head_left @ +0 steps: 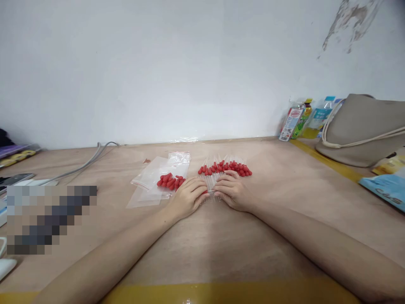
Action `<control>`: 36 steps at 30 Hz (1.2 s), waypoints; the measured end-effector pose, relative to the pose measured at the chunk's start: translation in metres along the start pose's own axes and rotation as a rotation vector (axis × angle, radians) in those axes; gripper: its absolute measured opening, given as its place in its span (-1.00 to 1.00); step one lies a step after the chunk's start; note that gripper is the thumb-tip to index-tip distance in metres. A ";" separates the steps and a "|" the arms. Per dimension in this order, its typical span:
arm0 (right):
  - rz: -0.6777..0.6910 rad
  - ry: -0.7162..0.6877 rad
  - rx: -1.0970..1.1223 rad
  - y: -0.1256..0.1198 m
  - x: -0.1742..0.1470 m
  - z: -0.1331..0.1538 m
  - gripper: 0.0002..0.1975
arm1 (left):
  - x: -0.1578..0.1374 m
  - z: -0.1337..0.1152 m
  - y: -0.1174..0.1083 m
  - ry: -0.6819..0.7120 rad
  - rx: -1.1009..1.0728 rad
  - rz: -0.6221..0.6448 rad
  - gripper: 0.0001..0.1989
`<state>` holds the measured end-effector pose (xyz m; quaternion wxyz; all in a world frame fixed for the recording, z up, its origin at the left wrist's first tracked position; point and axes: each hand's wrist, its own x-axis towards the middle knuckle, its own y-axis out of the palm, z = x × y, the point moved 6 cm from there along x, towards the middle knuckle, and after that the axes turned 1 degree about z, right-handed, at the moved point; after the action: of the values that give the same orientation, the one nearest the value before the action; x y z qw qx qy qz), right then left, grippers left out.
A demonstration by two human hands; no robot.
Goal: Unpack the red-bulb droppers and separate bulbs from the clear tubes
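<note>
My left hand [190,195] is closed, pinching a red rubber bulb [205,192] of which only a small part shows by the fingertips. Facing it, my right hand [233,191] is closed on a thin clear tube whose end meets the bulb. Under and between the fingers lie several loose clear tubes [211,182]. Just beyond my right hand is a pile of droppers [236,165], clear tubes with red bulbs fitted. Loose red bulbs [171,181] rest on clear plastic bags [152,173] beside my left hand.
A grey cable [85,162] crosses the table at the left, near a phone [19,179] and a blurred-out patch. Drink bottles [319,118], a carton [290,123], a beige bag [363,131] and a blue packet [386,190] stand or lie at the right. A white wall [158,76] bounds the back.
</note>
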<state>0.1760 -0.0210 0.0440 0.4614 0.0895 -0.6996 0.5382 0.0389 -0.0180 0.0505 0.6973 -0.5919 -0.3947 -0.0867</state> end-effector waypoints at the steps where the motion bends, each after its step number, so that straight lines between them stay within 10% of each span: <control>1: -0.003 -0.017 0.022 0.000 0.000 0.001 -0.86 | 0.000 -0.001 0.001 0.008 -0.003 0.011 -0.87; 36: -0.045 -0.248 0.031 -0.007 -0.006 0.018 -0.83 | -0.003 -0.005 -0.003 -0.010 -0.136 0.197 -0.82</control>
<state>0.1734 -0.0412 0.0441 0.3820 0.1782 -0.7408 0.5230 0.0371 -0.0242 0.0506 0.6588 -0.6742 -0.3313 -0.0411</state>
